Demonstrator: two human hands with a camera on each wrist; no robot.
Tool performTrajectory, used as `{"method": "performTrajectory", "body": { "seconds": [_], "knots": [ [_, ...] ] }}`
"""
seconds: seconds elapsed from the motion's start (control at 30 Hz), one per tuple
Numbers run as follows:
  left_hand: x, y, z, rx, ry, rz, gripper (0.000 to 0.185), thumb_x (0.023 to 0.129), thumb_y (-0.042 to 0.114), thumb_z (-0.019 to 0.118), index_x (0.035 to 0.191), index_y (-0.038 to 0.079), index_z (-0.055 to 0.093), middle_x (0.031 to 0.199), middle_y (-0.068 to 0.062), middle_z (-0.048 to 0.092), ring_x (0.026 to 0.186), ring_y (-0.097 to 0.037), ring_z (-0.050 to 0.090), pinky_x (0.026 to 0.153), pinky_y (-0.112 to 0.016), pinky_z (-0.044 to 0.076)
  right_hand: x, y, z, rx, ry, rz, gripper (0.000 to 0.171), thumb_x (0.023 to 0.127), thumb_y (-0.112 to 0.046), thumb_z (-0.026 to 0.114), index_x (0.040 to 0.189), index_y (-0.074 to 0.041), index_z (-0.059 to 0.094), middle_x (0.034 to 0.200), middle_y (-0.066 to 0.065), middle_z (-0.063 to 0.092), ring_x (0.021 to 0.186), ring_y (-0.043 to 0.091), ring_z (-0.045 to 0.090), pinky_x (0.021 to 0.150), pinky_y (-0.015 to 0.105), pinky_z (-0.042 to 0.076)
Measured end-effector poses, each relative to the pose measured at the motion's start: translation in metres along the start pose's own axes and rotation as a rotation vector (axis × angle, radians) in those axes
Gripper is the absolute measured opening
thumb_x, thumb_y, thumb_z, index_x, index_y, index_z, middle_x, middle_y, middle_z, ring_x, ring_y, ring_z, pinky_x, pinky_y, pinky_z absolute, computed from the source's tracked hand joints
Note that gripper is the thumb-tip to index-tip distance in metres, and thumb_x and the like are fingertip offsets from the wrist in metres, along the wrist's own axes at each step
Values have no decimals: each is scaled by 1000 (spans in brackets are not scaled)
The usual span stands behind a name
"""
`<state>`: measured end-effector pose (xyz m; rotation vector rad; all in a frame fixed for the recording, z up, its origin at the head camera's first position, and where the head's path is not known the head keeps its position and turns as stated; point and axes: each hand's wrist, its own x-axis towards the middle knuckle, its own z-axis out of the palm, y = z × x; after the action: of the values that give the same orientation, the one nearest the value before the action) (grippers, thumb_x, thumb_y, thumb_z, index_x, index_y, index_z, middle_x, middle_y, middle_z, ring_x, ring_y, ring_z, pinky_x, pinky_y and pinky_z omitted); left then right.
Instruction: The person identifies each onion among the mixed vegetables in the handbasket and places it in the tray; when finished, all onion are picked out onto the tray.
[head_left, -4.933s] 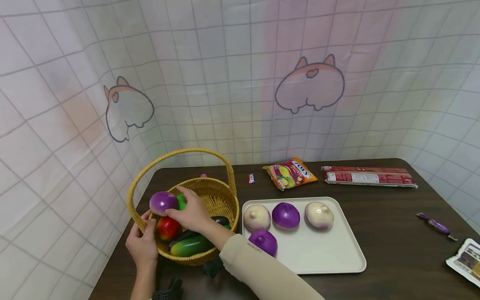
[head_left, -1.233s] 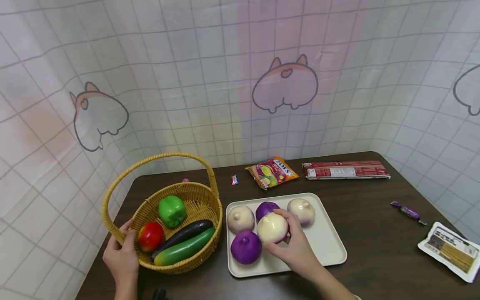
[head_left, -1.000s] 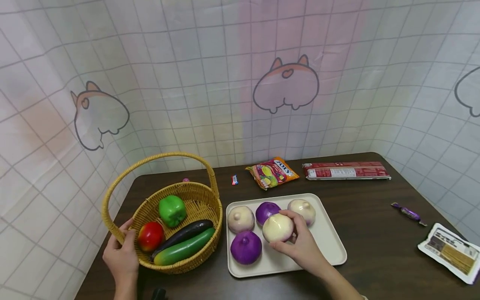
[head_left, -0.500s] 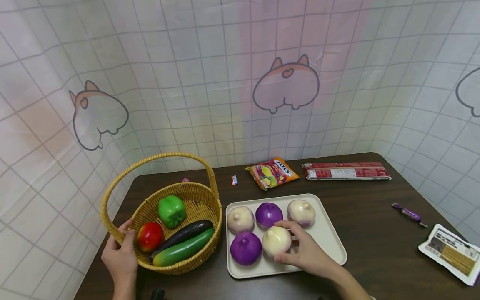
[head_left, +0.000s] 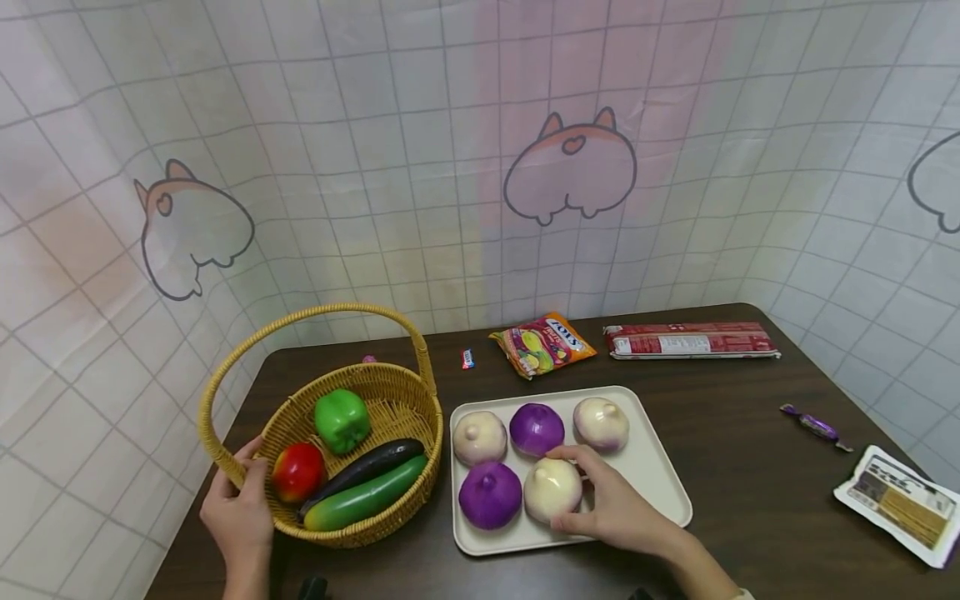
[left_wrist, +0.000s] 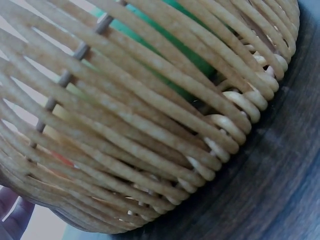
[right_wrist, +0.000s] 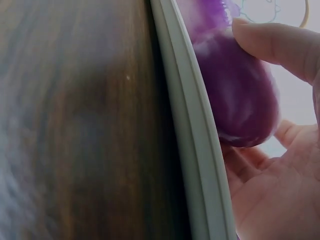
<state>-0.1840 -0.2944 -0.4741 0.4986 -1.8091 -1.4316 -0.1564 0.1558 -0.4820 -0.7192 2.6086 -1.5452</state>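
A wicker basket [head_left: 408,398] at the left holds a green pepper [head_left: 342,419], a red tomato [head_left: 297,472], an eggplant [head_left: 369,465] and a cucumber [head_left: 365,502]. My left hand [head_left: 243,492] grips its near-left rim; the left wrist view is filled by the basket weave [left_wrist: 150,115]. A white tray [head_left: 660,475] carries several onions, pale and purple. My right hand [head_left: 572,492] curls round a pale onion [head_left: 551,490] resting in the tray's front row, beside a purple onion [head_left: 489,495]. The right wrist view shows the tray rim [right_wrist: 185,125] and fingers [right_wrist: 275,45] on a purple-tinted onion [right_wrist: 235,100].
On the dark table [head_left: 750,517] behind the tray lie a snack bag [head_left: 543,343], a long red package [head_left: 692,341] and a small candy [head_left: 467,358]. A purple-wrapped candy [head_left: 813,425] and a printed packet [head_left: 900,504] lie at the right edge. A tiled curtain stands behind.
My right hand has brought the pale onion down onto the tray's front row, right of the purple onion. The left hand stays on the basket rim.
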Motion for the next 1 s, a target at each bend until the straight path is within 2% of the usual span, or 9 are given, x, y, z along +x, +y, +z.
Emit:
{"method": "performTrajectory", "body": {
  "seconds": [0.27, 0.53, 0.7, 0.77, 0.87, 1.0],
  "knots": [
    [0, 0, 1, 6, 4, 6, 19, 91, 12, 64, 94, -6, 68, 105, 7, 73, 94, -6, 59, 76, -13, 39, -1, 4, -2, 16, 7, -30, 72, 71, -28, 88, 130, -15, 49, 128, 2, 47, 115, 20, 51, 96, 33, 46],
    [3, -1, 1, 13, 5, 1, 19, 91, 13, 64, 95, -6, 68, 105, 8, 73, 94, -4, 59, 76, -12, 39, 1, 2, -4, 16, -29, -34, 73, 71, -29, 88, 131, -14, 47, 129, -1, 53, 113, 21, 55, 96, 35, 46],
    [3, -1, 1, -54, 51, -5, 16, 89, 10, 68, 95, -4, 71, 97, 8, 74, 88, -3, 61, 71, -13, 41, 0, 1, -7, 15, -41, -27, 74, 73, -29, 87, 133, -13, 47, 130, 0, 53, 111, 22, 56, 94, 36, 48],
    [3, -1, 2, -76, 86, 10, 17, 88, 11, 71, 93, -5, 71, 94, 9, 73, 85, -3, 62, 70, -13, 43, 0, 2, -10, 6, -42, -30, 74, 74, -30, 86, 134, -12, 47, 132, 2, 53, 110, 22, 57, 93, 37, 49],
    [4, -2, 1, -52, 113, 45, 23, 88, 15, 73, 90, -7, 67, 96, 11, 73, 85, 0, 63, 70, -11, 44, -1, 2, -16, 2, -29, -26, 70, 78, -30, 83, 135, -9, 47, 133, 6, 54, 108, 25, 59, 92, 40, 50],
    [3, 4, -1, 35, 122, 127, 27, 90, 23, 71, 102, 0, 70, 97, 19, 68, 81, 3, 59, 70, -11, 41, -2, -1, -26, 30, 27, -3, 55, 86, -24, 76, 131, -5, 52, 130, 14, 57, 108, 31, 59, 90, 42, 51]
  ]
}}
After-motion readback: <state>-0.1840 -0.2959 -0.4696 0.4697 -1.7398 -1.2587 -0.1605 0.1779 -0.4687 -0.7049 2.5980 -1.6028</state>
